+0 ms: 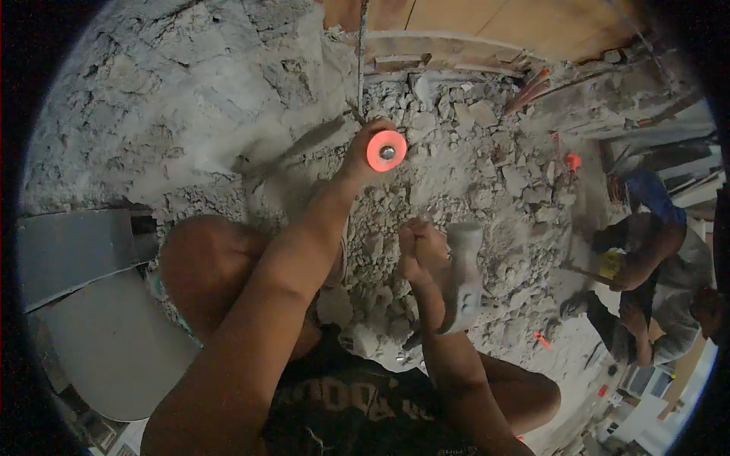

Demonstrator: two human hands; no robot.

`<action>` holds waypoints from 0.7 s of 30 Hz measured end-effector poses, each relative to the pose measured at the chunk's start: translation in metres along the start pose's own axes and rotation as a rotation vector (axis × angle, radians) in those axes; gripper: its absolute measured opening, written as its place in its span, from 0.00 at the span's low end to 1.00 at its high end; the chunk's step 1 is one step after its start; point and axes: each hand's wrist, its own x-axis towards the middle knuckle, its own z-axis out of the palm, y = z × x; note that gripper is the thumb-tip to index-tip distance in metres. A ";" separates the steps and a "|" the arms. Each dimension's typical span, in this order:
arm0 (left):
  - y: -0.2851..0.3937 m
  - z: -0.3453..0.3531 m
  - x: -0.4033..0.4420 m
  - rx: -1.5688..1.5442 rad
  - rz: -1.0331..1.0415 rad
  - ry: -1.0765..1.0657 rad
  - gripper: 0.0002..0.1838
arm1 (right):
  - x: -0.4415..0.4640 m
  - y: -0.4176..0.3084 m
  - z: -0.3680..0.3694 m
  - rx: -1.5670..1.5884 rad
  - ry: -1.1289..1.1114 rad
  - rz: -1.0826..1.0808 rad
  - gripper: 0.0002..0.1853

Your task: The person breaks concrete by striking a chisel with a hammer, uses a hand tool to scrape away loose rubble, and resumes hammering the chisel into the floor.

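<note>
My left hand (363, 156) is wrapped around a chisel with a round orange-pink guard (376, 161). The chisel's metal striking end faces up toward me, while its tip is out of sight behind the guard and hand. Lower and to the right, my right hand (424, 247) is closed in a fist around the handle of a hammer. The grey hammer head (462, 281) hangs beside the wrist, apart from the chisel; most of the handle is hidden. Broken rubble (487, 197) lies beneath both hands.
A rough concrete mass (175, 99) rises at left. Grey panels (114, 342) lean at lower left. Orange pipes (530, 91) stick out at the back. At right, a person (669, 281) crouches, a yellow item (610, 264) near their hand. Wooden boards (487, 23) stand at the top.
</note>
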 end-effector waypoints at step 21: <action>0.001 -0.006 0.007 -0.030 -0.059 -0.048 0.23 | -0.013 0.021 0.018 0.465 -0.204 0.827 0.04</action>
